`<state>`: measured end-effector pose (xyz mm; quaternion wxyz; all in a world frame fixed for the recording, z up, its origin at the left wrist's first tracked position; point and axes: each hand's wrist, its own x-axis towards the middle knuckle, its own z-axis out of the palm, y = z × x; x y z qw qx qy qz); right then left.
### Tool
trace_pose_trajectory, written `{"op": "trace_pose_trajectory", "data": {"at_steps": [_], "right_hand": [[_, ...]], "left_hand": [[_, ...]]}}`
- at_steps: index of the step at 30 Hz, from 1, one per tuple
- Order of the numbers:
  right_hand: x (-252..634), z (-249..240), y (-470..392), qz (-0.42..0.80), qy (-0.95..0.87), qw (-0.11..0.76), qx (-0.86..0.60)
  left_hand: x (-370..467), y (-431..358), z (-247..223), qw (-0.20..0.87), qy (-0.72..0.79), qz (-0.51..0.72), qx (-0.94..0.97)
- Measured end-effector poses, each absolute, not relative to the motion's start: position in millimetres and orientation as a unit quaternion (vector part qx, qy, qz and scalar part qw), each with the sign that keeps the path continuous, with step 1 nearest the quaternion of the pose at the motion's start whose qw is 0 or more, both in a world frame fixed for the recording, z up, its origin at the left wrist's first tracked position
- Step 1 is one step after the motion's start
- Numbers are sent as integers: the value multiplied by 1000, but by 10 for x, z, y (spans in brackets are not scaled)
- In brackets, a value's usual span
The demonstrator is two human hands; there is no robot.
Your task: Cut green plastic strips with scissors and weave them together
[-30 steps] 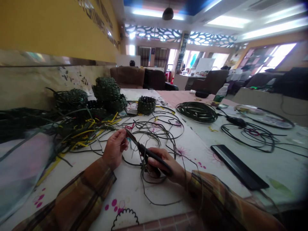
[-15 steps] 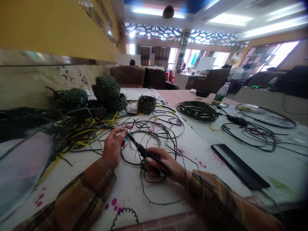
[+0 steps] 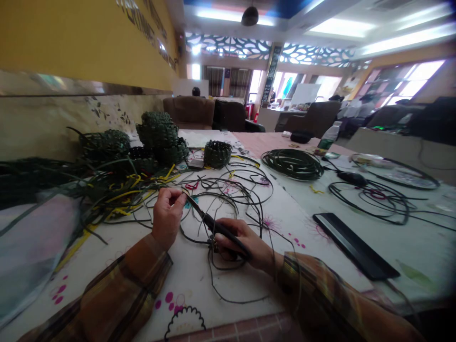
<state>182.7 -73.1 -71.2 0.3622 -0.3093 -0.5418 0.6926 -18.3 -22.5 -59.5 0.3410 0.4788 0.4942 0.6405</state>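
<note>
My right hand (image 3: 242, 240) is wrapped round the black handles of a pair of scissors (image 3: 203, 216). The blades point up and left, their tips close to my left fingers. My left hand (image 3: 167, 216) is closed in a pinch at the blade tips; what lies between thumb and fingers is too small to make out. Thin dark green strips (image 3: 256, 204) loop on the table beneath and around both hands. One long thin strand (image 3: 238, 302) curves below my right hand. A small woven green basket (image 3: 217, 154) stands beyond the hands.
Stacked woven baskets (image 3: 158, 135) and a tangle of green and yellow strips (image 3: 121, 199) lie left. Rightward are a coil of green strip (image 3: 292, 164), a black flat bar (image 3: 356, 247), looped cable (image 3: 370, 204) and a bottle (image 3: 329, 136). A plastic bag (image 3: 32, 251) lies near left.
My left fingers have shifted very slightly at the blade tips. The scissors stay in my right hand in nearly the same place.
</note>
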Motion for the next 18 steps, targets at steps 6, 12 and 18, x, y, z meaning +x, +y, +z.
{"op": "trace_pose_trajectory", "data": {"at_steps": [6, 12, 18], "right_hand": [[1821, -748, -720, 688, -545, 368, -308], [1820, -786, -709, 665, -570, 367, -312], [1846, -808, -691, 640, -596, 358, -328]], "left_hand": [[-182, -244, -477, 430, 513, 592, 448], [-247, -233, -401, 499, 498, 573, 417], [-276, -235, -362, 497, 500, 553, 444]]}}
